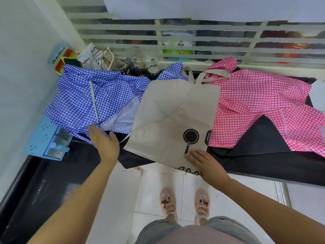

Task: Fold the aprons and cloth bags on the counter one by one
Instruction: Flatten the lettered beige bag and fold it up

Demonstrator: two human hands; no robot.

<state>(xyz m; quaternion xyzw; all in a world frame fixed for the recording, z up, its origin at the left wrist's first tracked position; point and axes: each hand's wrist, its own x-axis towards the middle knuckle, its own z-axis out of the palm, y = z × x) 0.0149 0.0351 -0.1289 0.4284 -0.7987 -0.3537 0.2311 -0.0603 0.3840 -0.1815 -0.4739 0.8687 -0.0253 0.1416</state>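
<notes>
Your dark table (52, 173) runs along a white wall on the left and a window with frosted horizontal stripes (211, 37) at the far side. At the near left sits a light blue plastic box with small clear drawers (45, 138). Just right of it, the blue-and-white checked apron (79, 99) lies crumpled, a pale strap across it. Your left hand (104, 144) is over that apron's near edge, palm down, its fingers (93, 129) straight and loosely spread, holding nothing; whether the tips touch the cloth cannot be told. Beyond the apron, at the far edge, stand clear glass jars (133, 57) and an upturned wine glass (153, 67).

In the middle the beige cloth bag with a black frying-pan print (172, 110) lies mostly flat, handles pointing far, its near corner hanging over the table's edge. Your right hand (206, 163) rests flat on that near corner, its fingers (193, 154) straight and together just below the printed pan handle, pressing rather than gripping.

To the right, the pink-and-white checked apron (255, 95) spreads out rumpled, tucked partly under the bag's right edge. A dark grey cloth (260, 138) lies beneath both at the near right.
</notes>
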